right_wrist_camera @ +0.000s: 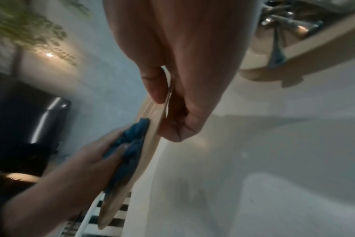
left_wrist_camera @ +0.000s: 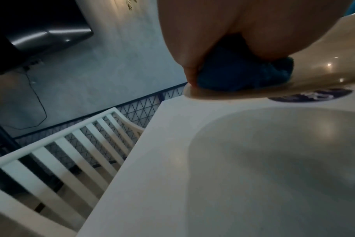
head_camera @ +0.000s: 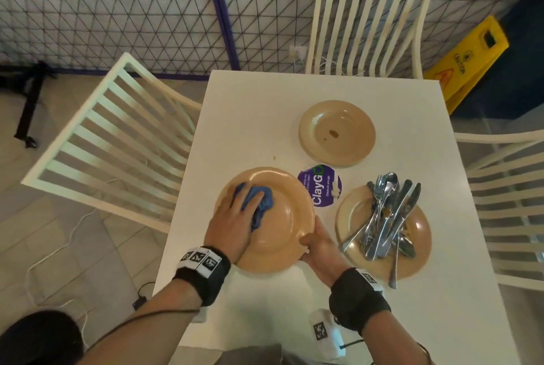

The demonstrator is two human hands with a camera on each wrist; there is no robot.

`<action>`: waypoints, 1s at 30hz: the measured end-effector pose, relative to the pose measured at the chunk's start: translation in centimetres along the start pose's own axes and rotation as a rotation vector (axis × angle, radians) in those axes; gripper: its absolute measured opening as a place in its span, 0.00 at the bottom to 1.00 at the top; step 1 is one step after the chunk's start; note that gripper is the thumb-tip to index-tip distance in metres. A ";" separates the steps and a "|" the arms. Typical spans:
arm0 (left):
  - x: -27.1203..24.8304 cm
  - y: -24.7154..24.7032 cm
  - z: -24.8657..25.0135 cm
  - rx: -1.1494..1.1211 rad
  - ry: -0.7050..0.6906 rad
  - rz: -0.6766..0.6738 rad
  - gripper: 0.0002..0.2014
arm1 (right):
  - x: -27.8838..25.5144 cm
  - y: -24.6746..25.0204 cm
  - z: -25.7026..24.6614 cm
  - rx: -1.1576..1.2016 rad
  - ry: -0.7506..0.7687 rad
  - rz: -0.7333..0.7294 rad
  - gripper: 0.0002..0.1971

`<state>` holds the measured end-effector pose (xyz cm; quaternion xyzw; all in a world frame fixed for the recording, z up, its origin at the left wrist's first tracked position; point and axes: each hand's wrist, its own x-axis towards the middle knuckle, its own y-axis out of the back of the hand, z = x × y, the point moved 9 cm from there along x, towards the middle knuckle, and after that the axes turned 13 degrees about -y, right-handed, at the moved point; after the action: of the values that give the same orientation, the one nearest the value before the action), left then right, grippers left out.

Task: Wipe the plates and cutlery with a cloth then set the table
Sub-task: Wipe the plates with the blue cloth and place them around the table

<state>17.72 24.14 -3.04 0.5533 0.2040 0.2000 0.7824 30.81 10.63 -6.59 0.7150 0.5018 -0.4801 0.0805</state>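
Pressing a bunched blue cloth (head_camera: pixel 256 205) onto the upper face of a tan plate (head_camera: pixel 282 226), the left hand (head_camera: pixel 232 226) has its fingers (head_camera: pixel 259 197) spread over the cloth and partly curled into it, so the cloth is held rather than merely pushed. From the left wrist view the thumb tip sits at the plate's rim with the cloth tucked beneath the palm. The right hand (head_camera: pixel 321 250) pinches the plate's near-right edge, thumb on top and the other fingers folded underneath, as the right wrist view shows clearly. The plate is tilted, its right side raised off the white worktop (head_camera: pixel 265 117).

Taking the purple round sticker (head_camera: pixel 319 185) as the landmark: the held plate lies just left of it, a second plate (head_camera: pixel 337 132) with a small brown spot sits beyond it, and a third plate (head_camera: pixel 412 258) to its right carries a heap of knives, forks and spoons (head_camera: pixel 385 217).

To wipe well, I judge the cloth should sweep the whole bowl and rim in overlapping circles, while the right hand turns the plate a little at a time so the pinched patch gets cleaned too. The grip covers little of the rim, so firm pressure near the left edge might lever the plate loose; pressing toward the supported side seems safer.
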 end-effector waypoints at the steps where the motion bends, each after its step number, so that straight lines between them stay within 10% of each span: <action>1: 1.2 0.6 0.9 -0.030 0.015 0.030 0.34 | -0.5 -0.2 -0.7 -0.027 0.020 -0.016 0.32; 9: 3.6 1.1 15.9 0.016 -0.356 0.110 0.32 | -4.3 4.1 -6.4 0.104 0.160 -0.032 0.36; 14: 0.1 1.4 11.4 0.181 -0.372 0.102 0.29 | -6.9 7.7 -6.8 0.063 0.151 -0.019 0.35; 20: 4.8 6.5 9.1 -0.057 -0.036 0.272 0.33 | -8.0 4.6 -5.3 -0.068 0.141 -0.090 0.36; 26: 4.2 3.0 20.9 -0.072 -0.387 0.216 0.38 | -10.0 5.2 -9.1 -0.027 0.269 -0.091 0.33; 30: 1.6 2.0 16.7 0.161 -0.446 0.147 0.34 | -11.7 7.5 -9.6 0.003 0.237 -0.113 0.33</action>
<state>27.93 12.54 3.73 0.6578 0.0006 0.1121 0.7448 42.16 5.24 4.68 0.7374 0.5466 -0.3967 -0.0075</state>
